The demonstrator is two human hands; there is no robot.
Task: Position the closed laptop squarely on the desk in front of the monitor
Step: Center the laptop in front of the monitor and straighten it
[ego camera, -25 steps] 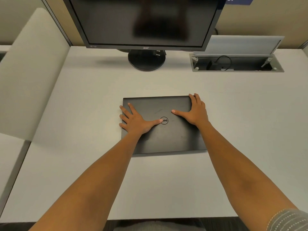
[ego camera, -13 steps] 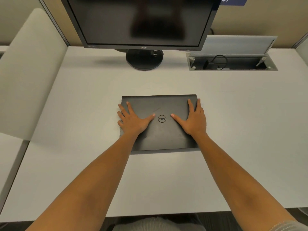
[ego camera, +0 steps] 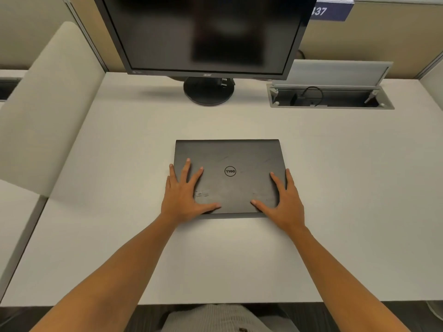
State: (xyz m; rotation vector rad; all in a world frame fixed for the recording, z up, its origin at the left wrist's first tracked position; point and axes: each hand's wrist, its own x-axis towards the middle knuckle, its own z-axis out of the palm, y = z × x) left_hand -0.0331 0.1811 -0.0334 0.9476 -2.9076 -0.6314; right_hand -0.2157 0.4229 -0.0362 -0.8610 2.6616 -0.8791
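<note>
Closed laptop (ego camera: 230,174) lies flat at frame centre on the white counter (ego camera: 335,188), lid up, round logo near the middle of the lid. Its far edge runs parallel to the counter's back edge and to the bottom bezel of the monitor (ego camera: 206,34); side edges look square to that, within what the wide lens allows.

Left hand (ego camera: 183,196) lies flat on the lid's lower-left corner, fingers spread and extended, thumb lying along the near edge, outermost finger running along the left edge. Right hand (ego camera: 285,202) mirrors it on the lower-right corner: palm down, fingers splayed, outer fingers following the right edge. Neither hand is curled around anything; both just press on the lid.

Clearances:
- Far side: bare strip of counter between the laptop and the round monitor stand (ego camera: 208,91), which sits slightly left of the laptop's centreline.
- Left: open counter up to the beige divider panel (ego camera: 48,104) at the left of the frame.
- Right: wide bare counter out to the frame edge.
- Upper right: open cable tray (ego camera: 330,98) recessed in the counter, lid flipped up, cable inside; well apart from the laptop.
- Near side: clear band of counter between the laptop and the counter's front edge, crossed only by both forearms.
</note>
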